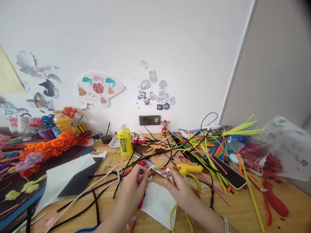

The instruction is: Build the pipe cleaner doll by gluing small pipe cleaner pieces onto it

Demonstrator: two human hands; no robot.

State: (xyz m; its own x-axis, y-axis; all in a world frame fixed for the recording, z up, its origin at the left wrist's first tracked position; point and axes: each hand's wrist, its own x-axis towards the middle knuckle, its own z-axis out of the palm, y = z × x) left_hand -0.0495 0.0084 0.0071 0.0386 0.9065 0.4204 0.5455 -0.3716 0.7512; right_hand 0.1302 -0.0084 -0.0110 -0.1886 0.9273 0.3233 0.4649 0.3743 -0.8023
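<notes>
My left hand [136,186] is closed, its fingers curled around a small pinkish piece with a dark end [141,172]; its kind is not clear. Red and magenta fuzzy material shows behind and below that hand. Between thumb and fingers, my right hand [181,191] grips a small pale cylinder [169,175] with a dark spot near its top. The two hands are apart, above a white paper sheet [159,207]. Just beyond the right hand lies a yellow glue gun [190,168]. Scissor-like blades [159,170] show partly between the hands.
A yellow drink bottle [124,142] stands behind the left hand. Pipe cleaners [213,161] in many colours cover the right side, around a phone [229,173]. A black tablet [81,178] lies left, partly under paper, near orange fuzzy flowers [48,149]. A plastic bag [286,145] sits far right.
</notes>
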